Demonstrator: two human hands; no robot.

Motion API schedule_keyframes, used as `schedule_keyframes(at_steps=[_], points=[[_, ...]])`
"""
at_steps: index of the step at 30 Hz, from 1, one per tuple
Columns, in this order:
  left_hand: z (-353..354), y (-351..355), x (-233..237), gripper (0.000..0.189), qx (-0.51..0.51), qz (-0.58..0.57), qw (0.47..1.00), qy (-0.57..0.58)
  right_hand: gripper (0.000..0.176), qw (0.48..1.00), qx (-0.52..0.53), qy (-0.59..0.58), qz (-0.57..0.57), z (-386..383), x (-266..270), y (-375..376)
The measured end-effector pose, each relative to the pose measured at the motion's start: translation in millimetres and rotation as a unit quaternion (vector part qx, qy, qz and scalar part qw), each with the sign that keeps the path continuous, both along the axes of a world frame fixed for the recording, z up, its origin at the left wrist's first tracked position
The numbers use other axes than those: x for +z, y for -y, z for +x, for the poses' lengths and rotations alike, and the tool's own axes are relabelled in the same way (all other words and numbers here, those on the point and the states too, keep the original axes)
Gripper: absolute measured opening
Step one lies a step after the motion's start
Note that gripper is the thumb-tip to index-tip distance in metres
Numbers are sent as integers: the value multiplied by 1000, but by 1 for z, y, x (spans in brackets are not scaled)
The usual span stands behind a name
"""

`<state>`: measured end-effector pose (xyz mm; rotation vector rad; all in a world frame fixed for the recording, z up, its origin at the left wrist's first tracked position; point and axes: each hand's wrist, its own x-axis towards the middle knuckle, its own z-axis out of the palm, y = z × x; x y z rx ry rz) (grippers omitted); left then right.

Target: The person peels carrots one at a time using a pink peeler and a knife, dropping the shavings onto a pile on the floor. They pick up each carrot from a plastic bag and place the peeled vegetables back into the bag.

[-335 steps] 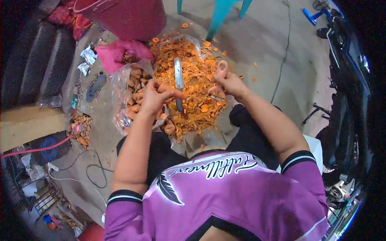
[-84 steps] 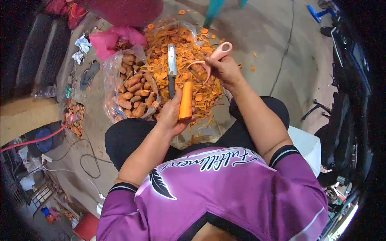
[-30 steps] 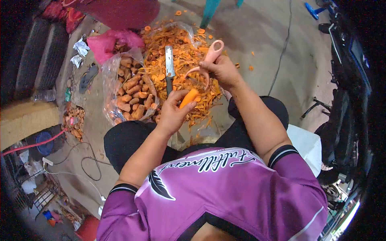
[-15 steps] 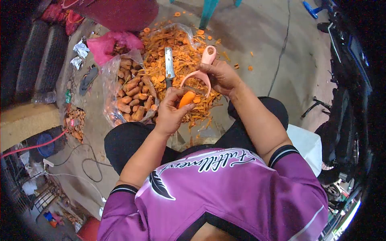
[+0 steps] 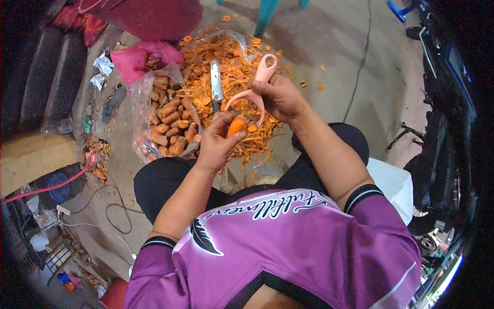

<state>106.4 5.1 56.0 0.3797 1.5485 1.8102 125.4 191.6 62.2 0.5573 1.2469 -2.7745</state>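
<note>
My left hand (image 5: pixel 218 136) is closed around a carrot (image 5: pixel 236 126), its bright orange side facing up between thumb and fingers. In my right hand (image 5: pixel 282 98) is a pink Y-shaped peeler (image 5: pixel 263 72), gripped at the lower handle, its forked head spread just above and right of the carrot. Under both hands lies a heap of orange carrot peelings (image 5: pixel 206 77). A knife (image 5: pixel 216 81) with a broad blade rests on the heap, its dark handle toward my left hand. Left of it, a clear plastic bag (image 5: pixel 141 110) holds many unpeeled carrots (image 5: pixel 172 116).
A pink mesh sack (image 5: pixel 136 59) and a large dark red tub (image 5: pixel 149 18) stand beyond the bag. Teal stool legs (image 5: pixel 266 18) are at the top. A cable (image 5: pixel 363 62) crosses the floor on the right, and a white box (image 5: pixel 393 188) sits beside my right thigh.
The peeler has shifted slightly left, its forked head closer to the carrot. My left hand and the carrot have moved only a little.
</note>
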Motion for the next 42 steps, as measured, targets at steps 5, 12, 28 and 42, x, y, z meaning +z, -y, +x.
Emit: schedule_keyframes(at_steps=[5,12,28,42], points=[[1,-2,4,31,-24,29,999,-23,23,997,-23,46,58,-2,-21,-19],[3,-2,3,33,-1,-21,996,91,22,990,-25,64,124,-3,-18,-12],[-11,2,-10,29,73,-23,975,210,22,950,94,118,273,2,-8,5],[-1,-5,-16,30,-75,-194,973,-104,20,985,4,-16,171,1,-13,-3]])
